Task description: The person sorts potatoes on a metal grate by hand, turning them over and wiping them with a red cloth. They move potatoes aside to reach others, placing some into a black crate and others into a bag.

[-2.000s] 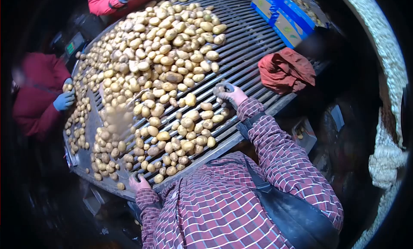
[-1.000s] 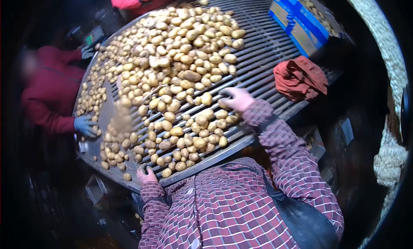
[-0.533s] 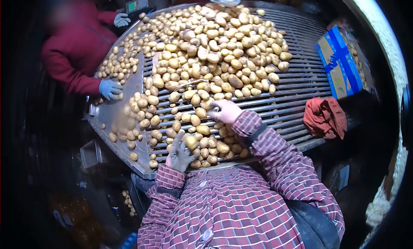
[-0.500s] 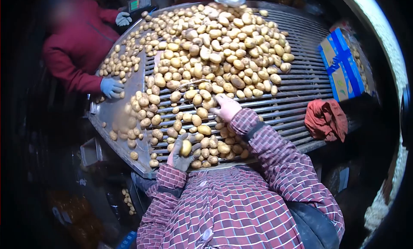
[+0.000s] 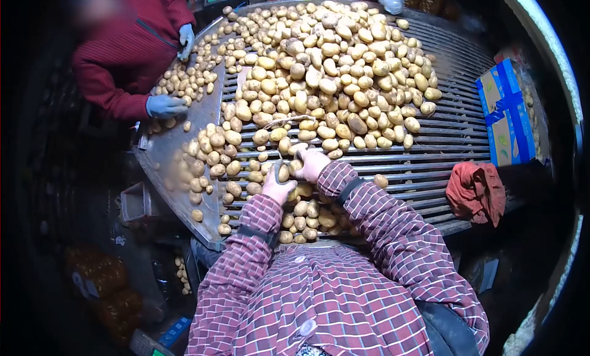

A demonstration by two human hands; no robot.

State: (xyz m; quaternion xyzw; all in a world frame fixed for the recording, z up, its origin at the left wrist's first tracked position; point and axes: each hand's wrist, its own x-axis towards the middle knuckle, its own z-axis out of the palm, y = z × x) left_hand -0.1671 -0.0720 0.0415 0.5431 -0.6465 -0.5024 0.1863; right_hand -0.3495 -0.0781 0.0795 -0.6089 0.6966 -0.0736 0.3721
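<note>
My left hand [image 5: 278, 187], in a glove with grey fingers, is closed around a potato [image 5: 283, 173] above the slatted metal table [image 5: 430, 148]. Right beside it, my right hand [image 5: 313, 164] curls its fingers over another potato [image 5: 295, 166]. The two hands almost touch, and part of each grip is hidden. A big heap of potatoes [image 5: 344, 79] lies just beyond them. Closer to my body, a smaller group of potatoes [image 5: 301, 222] rests against the table's near edge.
Across the left corner stands a co-worker in a maroon sweater [image 5: 117, 55], a gloved hand [image 5: 165, 106] among small potatoes on a metal sheet [image 5: 184, 131]. At the right are a blue-taped cardboard box [image 5: 505, 113] and a red cloth [image 5: 474, 193]. A crate [image 5: 136, 203] sits below left.
My left hand has moved up and right, beside my right hand, which has shifted slightly toward me. The view has shifted. The co-worker's far hand has turned and dropped nearer the potatoes.
</note>
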